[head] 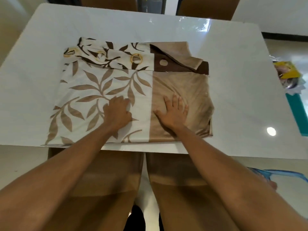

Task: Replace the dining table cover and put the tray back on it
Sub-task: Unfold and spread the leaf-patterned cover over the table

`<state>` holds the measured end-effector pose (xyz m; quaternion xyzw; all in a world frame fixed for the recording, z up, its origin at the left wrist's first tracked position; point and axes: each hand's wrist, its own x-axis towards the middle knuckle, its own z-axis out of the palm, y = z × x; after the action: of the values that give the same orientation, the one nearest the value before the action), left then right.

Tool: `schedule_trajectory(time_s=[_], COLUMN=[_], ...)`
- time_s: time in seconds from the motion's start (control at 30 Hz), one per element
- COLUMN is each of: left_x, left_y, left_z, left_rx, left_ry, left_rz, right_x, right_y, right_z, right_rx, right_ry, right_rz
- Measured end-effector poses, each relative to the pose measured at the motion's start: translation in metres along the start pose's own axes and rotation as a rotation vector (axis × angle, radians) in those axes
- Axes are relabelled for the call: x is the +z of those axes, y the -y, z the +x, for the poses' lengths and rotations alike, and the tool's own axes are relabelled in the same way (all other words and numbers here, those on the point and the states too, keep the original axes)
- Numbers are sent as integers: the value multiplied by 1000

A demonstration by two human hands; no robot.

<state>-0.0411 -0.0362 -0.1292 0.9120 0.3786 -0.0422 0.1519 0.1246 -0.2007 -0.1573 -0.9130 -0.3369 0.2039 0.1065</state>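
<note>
Lying folded on the white glossy table (pixel 233 84), near its front edge, was the cover (pixel 133 90): a rectangular bundle, cream with tan and brown leaf print on its left part, plain tan on its right. Along its far edge ran a folded-over band with ring eyelets (pixel 137 58), brown at the right corner. Left hand (pixel 117 112): resting palm down on the leaf-print part, fingers curled against the cloth, whether pinching a fold could not be told. Right hand (pixel 175 112): laid flat on the tan part, fingers spread wide, holding nothing, cloth creased around the fingertips. Both forearms reached in from the near side, well apart at the elbows, hands near each other at the bundle's middle. Two brown chair backs (pixel 106 180) stood pushed in beneath the table's near edge. At the table's right edge lay a teal item (pixel 298 114) and a crumpled yellow wrapper (pixel 288 70); neither could be identified further.
</note>
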Motion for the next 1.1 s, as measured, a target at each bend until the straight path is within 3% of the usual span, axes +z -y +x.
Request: schedule_trajectory(time_s=[0.13,0.23,0.33,0.43,0.53,0.8,0.93,1.1], left_x=[33,58,76,85,89,77,72,73], left_y=[-80,-139,-184,-214,-230,-224,-223,-215], left_z=[-27,-44,-52,-50,-42,-27,-26,-30], left_rx=[396,501,507,513,454,367,261,379], left_ry=[22,33,21,-12,-75,34,32,127], left_rz=[-42,-92,-54,-6,-74,-354,-432,-277], right_x=[-19,-40,-55,-57,-51,-49,-51,-62], right_y=[-26,-67,-113,-152,-175,-164,-158,-163], right_z=[-2,-12,-20,-29,-40,-55,-59,-51], right_rx=[-119,-154,-32,101,77,180,195,277], right_ry=[-15,-156,-317,-311,-317,-346,-283,-291], right_rz=[210,456,505,534,621,757,785,1074])
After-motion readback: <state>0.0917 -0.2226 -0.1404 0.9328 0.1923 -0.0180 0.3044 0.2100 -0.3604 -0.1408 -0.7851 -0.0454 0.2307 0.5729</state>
